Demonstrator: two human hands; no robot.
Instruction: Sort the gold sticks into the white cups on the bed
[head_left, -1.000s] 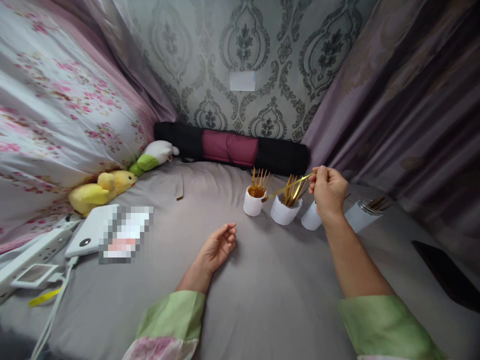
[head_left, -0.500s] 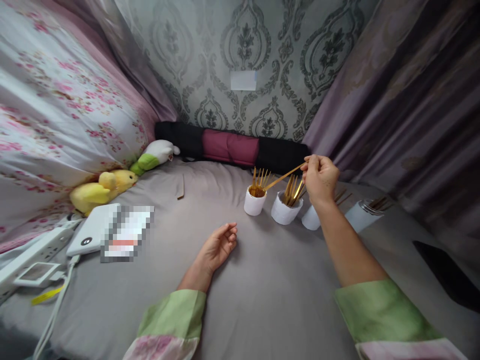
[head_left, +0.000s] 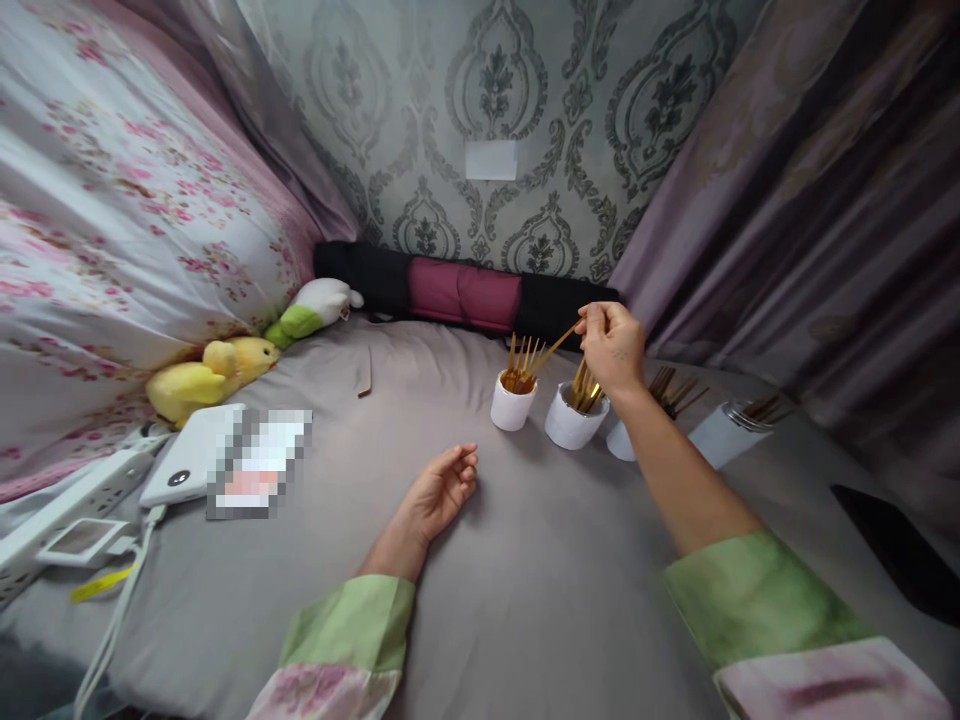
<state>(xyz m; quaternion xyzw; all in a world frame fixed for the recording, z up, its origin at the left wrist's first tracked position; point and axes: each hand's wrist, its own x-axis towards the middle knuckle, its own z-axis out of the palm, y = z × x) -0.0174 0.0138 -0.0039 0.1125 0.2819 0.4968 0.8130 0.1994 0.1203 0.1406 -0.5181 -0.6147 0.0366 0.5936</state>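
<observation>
My right hand [head_left: 611, 347] pinches the handle of a gold utensil [head_left: 553, 349] whose far end dips into the left white cup [head_left: 513, 401], among several other gold utensils. A second white cup [head_left: 570, 424] with gold cutlery stands just below that hand. A third white cup [head_left: 620, 440] is partly hidden behind my right forearm. My left hand [head_left: 439, 492] rests palm up on the grey sheet [head_left: 525, 560], fingers loosely curled and holding nothing.
A tipped white cup [head_left: 722, 432] with cutlery lies at the right. A black and maroon bolster [head_left: 465, 292] lines the wall. Plush toys [head_left: 210, 368], a white power bank [head_left: 184, 468] and a power strip [head_left: 56, 505] sit at the left; a dark phone [head_left: 896, 550] lies at the right.
My right hand has carried the gold utensil leftward and up, from over the middle cup to the left cup, where its tip now enters. My left hand has stayed still.
</observation>
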